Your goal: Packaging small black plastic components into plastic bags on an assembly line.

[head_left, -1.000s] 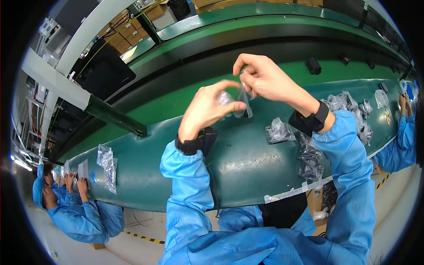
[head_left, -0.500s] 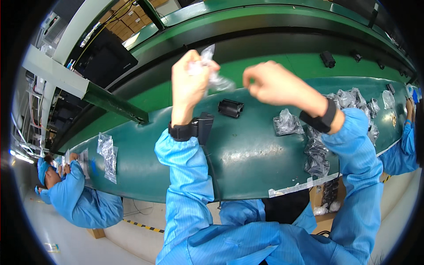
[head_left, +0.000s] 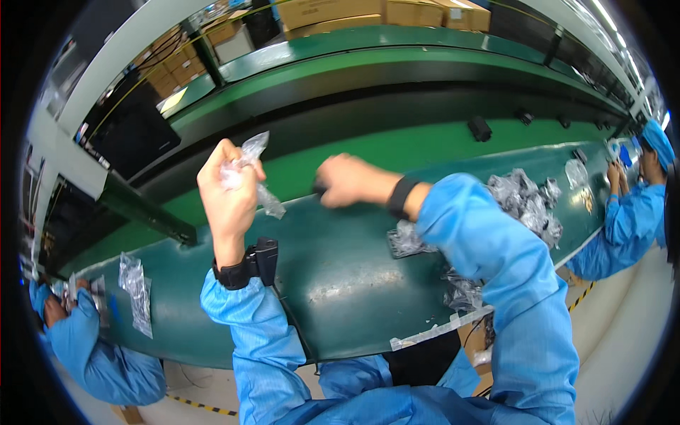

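My left hand (head_left: 230,188) is closed around a crumpled clear plastic bag (head_left: 270,202), held up over the far edge of the green table; ends of the bag stick out above and below the fist. To its right, my right hand (head_left: 358,180) is curled and somewhat blurred. A dark bit of a black part (head_left: 319,186) shows at its fingertips, and the rest is hidden by the hand. Nearest to my right forearm on the table lies a bagged dark part (head_left: 409,239).
More bagged parts (head_left: 524,202) are heaped on the right of the table (head_left: 347,297). Flat clear bags (head_left: 136,290) lie at left. Black parts (head_left: 479,129) sit on the green belt beyond. Co-workers in blue are at both ends. A post (head_left: 145,209) stands at left.
The black part that lay on the table is gone from its spot, and my right hand has closed on it. My left hand still grips the bag. The view has turned to the right.
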{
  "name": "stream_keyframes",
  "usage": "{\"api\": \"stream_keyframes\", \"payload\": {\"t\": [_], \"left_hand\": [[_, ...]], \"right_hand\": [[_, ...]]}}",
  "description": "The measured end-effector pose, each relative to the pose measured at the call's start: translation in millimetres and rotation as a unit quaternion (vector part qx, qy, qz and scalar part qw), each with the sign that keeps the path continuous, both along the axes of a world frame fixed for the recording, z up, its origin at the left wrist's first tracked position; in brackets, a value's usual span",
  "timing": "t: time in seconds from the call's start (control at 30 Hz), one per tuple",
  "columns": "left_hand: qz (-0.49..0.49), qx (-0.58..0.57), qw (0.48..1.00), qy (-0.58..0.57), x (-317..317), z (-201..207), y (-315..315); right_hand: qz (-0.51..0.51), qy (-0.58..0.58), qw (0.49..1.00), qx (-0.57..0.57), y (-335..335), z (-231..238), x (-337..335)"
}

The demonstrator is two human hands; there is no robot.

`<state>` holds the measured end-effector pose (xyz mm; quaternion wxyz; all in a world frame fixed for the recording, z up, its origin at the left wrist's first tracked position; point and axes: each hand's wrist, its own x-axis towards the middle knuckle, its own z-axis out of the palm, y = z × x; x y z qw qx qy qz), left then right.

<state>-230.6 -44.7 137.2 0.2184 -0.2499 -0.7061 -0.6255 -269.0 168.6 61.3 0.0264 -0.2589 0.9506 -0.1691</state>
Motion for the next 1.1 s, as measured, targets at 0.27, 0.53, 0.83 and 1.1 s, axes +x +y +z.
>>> {"api": "stream_keyframes", "payload": {"t": [0.27,0.53,0.83,1.1], "left_hand": [[0.032,-0.023,0.999,-0.029,5,8,-15],[-0.019,-0.126,0.990,-0.068,3,3,13],[-0.039,-0.128,0.990,-0.040,-10,-7,24],[-0.008,-0.160,0.982,-0.102,19,-17,57]], "right_hand": [[-0.316,-0.304,0.846,-0.304,151,5,-53],[-0.402,-0.009,0.909,-0.109,187,-11,-46],[0.090,0.003,0.996,0.030,86,50,142],[-0.114,-0.207,0.940,-0.246,97,25,137]]}}
